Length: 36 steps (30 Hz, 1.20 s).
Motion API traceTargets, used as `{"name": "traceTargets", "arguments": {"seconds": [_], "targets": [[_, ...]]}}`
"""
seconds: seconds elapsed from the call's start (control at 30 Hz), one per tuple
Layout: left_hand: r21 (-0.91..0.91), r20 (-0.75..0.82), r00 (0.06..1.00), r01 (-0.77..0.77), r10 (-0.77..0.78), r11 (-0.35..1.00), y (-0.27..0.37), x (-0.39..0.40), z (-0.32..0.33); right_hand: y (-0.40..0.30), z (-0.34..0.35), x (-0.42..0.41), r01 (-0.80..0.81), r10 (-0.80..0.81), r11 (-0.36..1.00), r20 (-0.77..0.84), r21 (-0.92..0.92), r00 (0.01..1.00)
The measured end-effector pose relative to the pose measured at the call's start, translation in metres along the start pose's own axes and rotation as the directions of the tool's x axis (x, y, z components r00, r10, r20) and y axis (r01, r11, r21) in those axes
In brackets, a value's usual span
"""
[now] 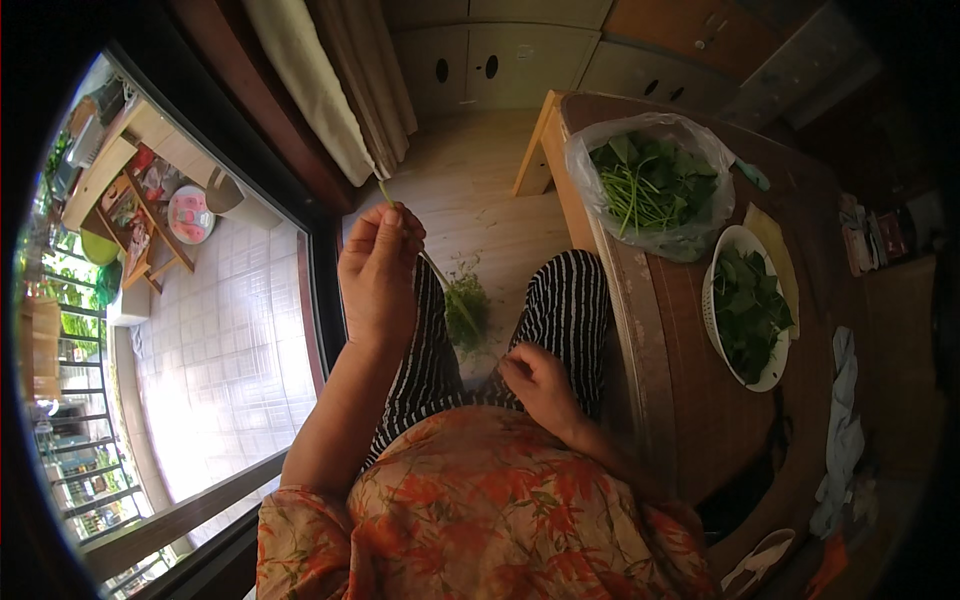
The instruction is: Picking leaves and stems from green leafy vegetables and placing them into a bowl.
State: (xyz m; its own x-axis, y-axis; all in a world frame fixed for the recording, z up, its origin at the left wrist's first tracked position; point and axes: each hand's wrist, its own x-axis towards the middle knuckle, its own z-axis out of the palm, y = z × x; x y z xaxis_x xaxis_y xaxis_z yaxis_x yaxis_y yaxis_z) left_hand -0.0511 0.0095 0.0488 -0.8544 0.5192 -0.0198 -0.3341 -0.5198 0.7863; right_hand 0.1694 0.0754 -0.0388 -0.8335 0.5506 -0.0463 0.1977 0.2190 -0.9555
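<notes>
My left hand [382, 274] is raised on the left, its thumb and fingers pinching a thin green stem [386, 192]. The stem slants down past the fingers towards my knees. My right hand [544, 386] hangs low over my right thigh with its fingers curled; whether anything small is between them cannot be made out. Between my legs a heap of thin green trimmings [466, 307] lies on the floor. To the right, a clear plastic bag [679, 244] holds long-stemmed leafy greens [652, 184]. Nearer me, a white colander [711, 319] contains picked green leaves [750, 307].
The bag and colander stand on a wooden table [690, 300] along my right side. A yellowish sheet [776, 240] lies under the colander's far side. A sliding door frame [330, 300] borders my left, with a curtain [375, 97] ahead. Cabinets [525, 67] line the far wall.
</notes>
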Motion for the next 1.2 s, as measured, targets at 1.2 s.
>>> {"name": "traceTargets", "arguments": {"seconds": [1.2], "targets": [[0.861,0.445,0.814,-0.275,-0.373,0.428,-0.009,-0.057,-0.027,-0.067,-0.035,0.051,0.339,-0.321,0.900,0.112,-0.274,0.941]]}}
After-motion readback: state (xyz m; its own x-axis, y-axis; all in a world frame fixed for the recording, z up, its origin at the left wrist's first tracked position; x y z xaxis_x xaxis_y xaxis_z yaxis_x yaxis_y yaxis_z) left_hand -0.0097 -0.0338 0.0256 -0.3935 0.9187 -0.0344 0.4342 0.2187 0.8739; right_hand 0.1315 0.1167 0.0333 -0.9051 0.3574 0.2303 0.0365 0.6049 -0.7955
